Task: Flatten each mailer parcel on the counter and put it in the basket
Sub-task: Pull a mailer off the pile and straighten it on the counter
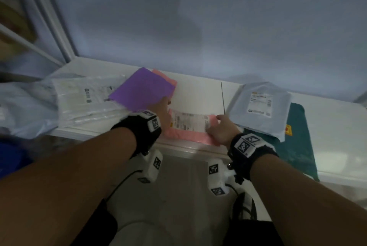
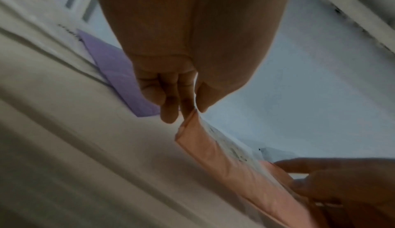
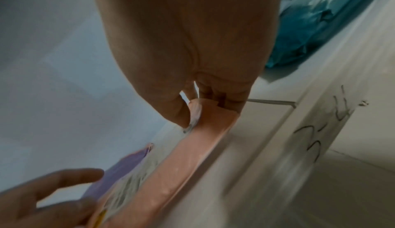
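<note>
Near counter edge: flat pink plastic mailer with white shipping label [image 1: 189, 126], lying on white counter top [image 1: 198, 91]. Left hand [image 1: 161, 109] pinching its left end between thumb and fingers [image 2: 169, 111]; right hand [image 1: 222, 129] pinching its right end likewise. Beyond, left: purple flat mailer [image 1: 142, 89] over clear plastic parcels [image 1: 85, 97]. Right: pale grey labelled mailer [image 1: 258, 106] atop teal bag [image 1: 297, 136]. Behind: plain pale wall [image 1: 198, 17], white frame [image 1: 53, 17] at left.
</note>
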{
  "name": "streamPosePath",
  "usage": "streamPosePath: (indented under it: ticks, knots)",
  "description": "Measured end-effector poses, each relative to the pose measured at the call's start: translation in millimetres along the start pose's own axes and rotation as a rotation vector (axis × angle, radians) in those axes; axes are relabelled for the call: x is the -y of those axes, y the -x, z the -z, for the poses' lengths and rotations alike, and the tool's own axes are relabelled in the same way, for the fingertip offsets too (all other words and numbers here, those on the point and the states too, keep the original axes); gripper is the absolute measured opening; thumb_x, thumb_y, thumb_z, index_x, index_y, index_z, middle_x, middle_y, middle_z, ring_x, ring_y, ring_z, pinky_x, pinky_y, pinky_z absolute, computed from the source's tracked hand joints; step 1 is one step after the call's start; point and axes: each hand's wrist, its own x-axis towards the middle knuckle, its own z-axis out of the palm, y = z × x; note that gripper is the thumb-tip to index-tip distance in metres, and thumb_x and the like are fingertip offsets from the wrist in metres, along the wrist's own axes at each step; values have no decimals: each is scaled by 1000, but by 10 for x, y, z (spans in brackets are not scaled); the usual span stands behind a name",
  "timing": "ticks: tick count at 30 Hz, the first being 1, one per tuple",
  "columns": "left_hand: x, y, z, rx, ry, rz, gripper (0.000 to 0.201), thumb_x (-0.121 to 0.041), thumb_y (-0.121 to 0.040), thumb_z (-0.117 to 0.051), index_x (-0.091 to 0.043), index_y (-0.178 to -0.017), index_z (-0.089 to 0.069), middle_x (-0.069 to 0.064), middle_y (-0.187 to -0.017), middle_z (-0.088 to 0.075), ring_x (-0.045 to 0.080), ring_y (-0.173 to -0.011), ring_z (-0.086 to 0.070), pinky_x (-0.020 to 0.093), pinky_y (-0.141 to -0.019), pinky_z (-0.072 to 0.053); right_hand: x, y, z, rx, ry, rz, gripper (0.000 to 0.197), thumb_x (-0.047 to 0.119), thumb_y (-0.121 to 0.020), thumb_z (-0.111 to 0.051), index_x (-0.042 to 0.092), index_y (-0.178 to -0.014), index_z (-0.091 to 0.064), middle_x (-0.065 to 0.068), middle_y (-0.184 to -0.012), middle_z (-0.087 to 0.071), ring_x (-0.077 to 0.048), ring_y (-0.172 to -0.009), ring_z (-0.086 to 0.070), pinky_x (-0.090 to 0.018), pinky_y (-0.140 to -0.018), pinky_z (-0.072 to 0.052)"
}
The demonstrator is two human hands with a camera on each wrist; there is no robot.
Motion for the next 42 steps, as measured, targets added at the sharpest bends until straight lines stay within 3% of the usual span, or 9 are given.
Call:
streamPosePath:
  ticks: [2,5,8,10,14,22,30,34,42]
  knots:
    - [18,-43,-20,17,-96,-9,48,-30,-92,-57,-15,-133,-39,13,-126,-56,32,-109,-56,36,-88,-43,-6,8,-5,-98,209,9,53,26,-93,-58,10,-140,-38,-14,-139,-46,-33,-125,-48,-37,-100,-41]
    - [-17,-45,-80,61,-359,-89,53,-39,-94,-47,-18,-140,-34,10,-146,-34,34,-130,-40,45,-105,-36,45,44,-84,-266,544,96,50,34,-91,-52,19,-138,-38,-10,-143,-37,-33,-130,-38,-44,-104,-36]
    - [-89,30,-250,209,-472,-260,62,-47,-97,-29,-27,-153,-10,-4,-162,-3,31,-148,-7,49,-118,-14,21,-6,-259,-202,587,265,63,40,-95,-43,22,-152,-21,-4,-161,-15,-29,-148,-12,-48,-117,-18]
    - [-135,25,-324,219,-447,-280,61,-47,-99,-24,-28,-154,-6,-6,-162,0,27,-149,1,45,-119,-5,-48,-82,-399,-156,617,320,65,46,-99,-34,22,-155,-13,-3,-164,-8,-27,-151,-4,-47,-120,-10]
    - [-107,62,-496,210,-389,-244,63,-50,-100,-17,-23,-154,-1,2,-163,0,23,-149,-1,41,-120,-3,-240,-165,-630,-182,572,347,58,46,-102,-26,26,-155,-17,-3,-163,-15,-26,-151,-10,-44,-120,-12]
    - [99,129,-663,163,-414,-281,61,-49,-99,-6,-25,-153,9,3,-162,7,20,-149,3,40,-120,-1,-255,-212,-620,-96,619,298,59,48,-102,-20,32,-157,-5,-9,-165,0,-27,-152,-3,-44,-122,-4]
    - [263,272,-504,189,-436,-243,65,-51,-99,-8,-21,-153,9,-3,-162,6,17,-149,1,41,-120,-3,-147,-10,-766,-185,690,362,62,50,-101,-29,19,-154,-21,-16,-155,-29,-33,-139,-33,-44,-114,-25]
    - [249,339,-514,156,-402,-202,67,-53,-98,-11,-20,-154,7,-2,-163,4,18,-149,-1,42,-120,-4,-217,-57,-748,-168,592,327,68,54,-101,-23,18,-157,-11,-12,-163,-16,-26,-149,-18,-43,-121,-14]
    - [218,313,-530,161,-424,-173,68,-55,-97,-8,-19,-154,6,-2,-162,5,18,-149,0,44,-120,-4,-226,-110,-750,-126,601,285,69,57,-100,-18,23,-158,-2,-16,-164,-2,-28,-151,-5,-42,-122,-2]
